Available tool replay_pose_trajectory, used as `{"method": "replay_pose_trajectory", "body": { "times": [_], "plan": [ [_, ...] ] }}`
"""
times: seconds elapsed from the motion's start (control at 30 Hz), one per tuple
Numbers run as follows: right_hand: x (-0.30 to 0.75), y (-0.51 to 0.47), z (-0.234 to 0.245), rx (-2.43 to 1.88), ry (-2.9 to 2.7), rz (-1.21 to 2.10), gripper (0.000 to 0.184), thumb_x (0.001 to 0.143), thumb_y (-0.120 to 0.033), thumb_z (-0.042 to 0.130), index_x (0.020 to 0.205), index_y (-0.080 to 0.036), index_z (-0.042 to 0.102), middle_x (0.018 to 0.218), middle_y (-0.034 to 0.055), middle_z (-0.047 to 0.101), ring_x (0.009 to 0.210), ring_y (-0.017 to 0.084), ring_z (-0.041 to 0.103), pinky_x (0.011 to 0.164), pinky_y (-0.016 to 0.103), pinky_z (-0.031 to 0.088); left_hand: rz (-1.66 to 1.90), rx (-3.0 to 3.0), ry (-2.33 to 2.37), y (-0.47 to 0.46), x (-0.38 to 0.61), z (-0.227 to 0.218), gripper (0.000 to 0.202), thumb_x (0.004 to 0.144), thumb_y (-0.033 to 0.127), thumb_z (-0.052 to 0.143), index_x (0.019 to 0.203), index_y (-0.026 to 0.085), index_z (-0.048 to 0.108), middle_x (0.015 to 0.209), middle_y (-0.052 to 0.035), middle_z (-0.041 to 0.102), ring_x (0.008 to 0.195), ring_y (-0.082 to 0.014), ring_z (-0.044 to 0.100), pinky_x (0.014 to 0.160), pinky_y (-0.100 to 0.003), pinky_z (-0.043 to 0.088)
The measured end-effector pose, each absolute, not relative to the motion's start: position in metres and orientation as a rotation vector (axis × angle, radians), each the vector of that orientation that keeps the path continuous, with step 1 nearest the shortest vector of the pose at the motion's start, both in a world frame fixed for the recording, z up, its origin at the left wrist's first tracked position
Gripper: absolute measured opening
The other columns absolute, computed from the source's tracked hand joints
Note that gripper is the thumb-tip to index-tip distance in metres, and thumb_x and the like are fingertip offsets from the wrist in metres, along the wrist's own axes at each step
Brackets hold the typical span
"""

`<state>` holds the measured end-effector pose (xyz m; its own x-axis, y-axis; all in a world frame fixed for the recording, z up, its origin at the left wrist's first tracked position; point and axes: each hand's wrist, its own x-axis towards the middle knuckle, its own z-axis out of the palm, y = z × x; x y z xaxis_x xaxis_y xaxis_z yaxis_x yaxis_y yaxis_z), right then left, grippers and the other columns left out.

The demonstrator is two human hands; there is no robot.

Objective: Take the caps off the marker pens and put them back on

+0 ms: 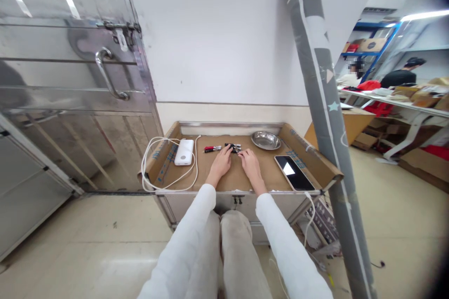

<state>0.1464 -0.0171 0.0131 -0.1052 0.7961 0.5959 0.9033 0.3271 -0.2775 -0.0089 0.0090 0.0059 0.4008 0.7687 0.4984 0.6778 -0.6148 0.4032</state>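
Note:
My left hand (220, 163) rests low over the cardboard-lined tabletop, fingers bent in and fingertips on a small black part (232, 145). Close to its right, my right hand (250, 162) has its fingers drawn together at the same part; whatever lies between its fingertips is too small to make out. Just left of the fingers lies a slim red, black and silver rod-shaped piece (210, 149). A shiny round metal dish (265, 140) stands behind my right hand. The fingers partly cover the small parts.
A white power bank (184, 152) with a looped white cable (143, 168) lies left; a phone (293, 173) lies right. Raised cardboard sides (310, 149) edge the table. A long grey wrapped roll (317, 70) leans at right. Two people (400, 77) sit in the background.

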Motion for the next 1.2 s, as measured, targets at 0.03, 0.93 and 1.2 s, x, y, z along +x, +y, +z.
{"method": "replay_pose_trajectory", "body": {
  "times": [0.03, 0.93, 1.2],
  "plan": [
    [0.147, -0.018, 0.014, -1.506, -1.888, -0.221, 0.027, 0.094, -0.023, 0.037, 0.097, -0.017, 0.063, 0.095, 0.0087, 0.061, 0.089, 0.019, 0.054, 0.083, 0.029, 0.040, 0.930, 2.547, 1.305, 0.009, -0.008, 0.007, 0.046, 0.087, 0.010, 0.035, 0.132, 0.014, 0.042, 0.145, -0.0122, 0.035, 0.135, -0.0215, 0.031, 0.111, -0.040, 0.029],
    [0.142, -0.027, 0.022, -1.572, -2.048, -0.231, 0.028, 0.096, -0.031, 0.037, 0.103, -0.022, 0.062, 0.089, 0.0065, 0.069, 0.083, 0.018, 0.061, 0.075, 0.027, 0.036, 1.052, 2.540, 1.339, 0.001, -0.009, 0.014, 0.012, 0.090, 0.016, 0.045, 0.100, 0.016, 0.053, 0.102, -0.0085, 0.061, 0.099, -0.0215, 0.056, 0.087, -0.036, 0.043],
    [0.144, -0.025, 0.020, -1.765, -1.862, -0.326, 0.025, 0.096, -0.025, 0.035, 0.100, -0.018, 0.059, 0.088, 0.0087, 0.068, 0.082, 0.018, 0.061, 0.074, 0.028, 0.035, 1.124, 2.547, 1.366, -0.004, -0.009, 0.020, 0.012, 0.092, 0.018, 0.044, 0.101, 0.019, 0.052, 0.104, -0.0059, 0.062, 0.102, -0.0197, 0.056, 0.093, -0.037, 0.038]
  ]
}}
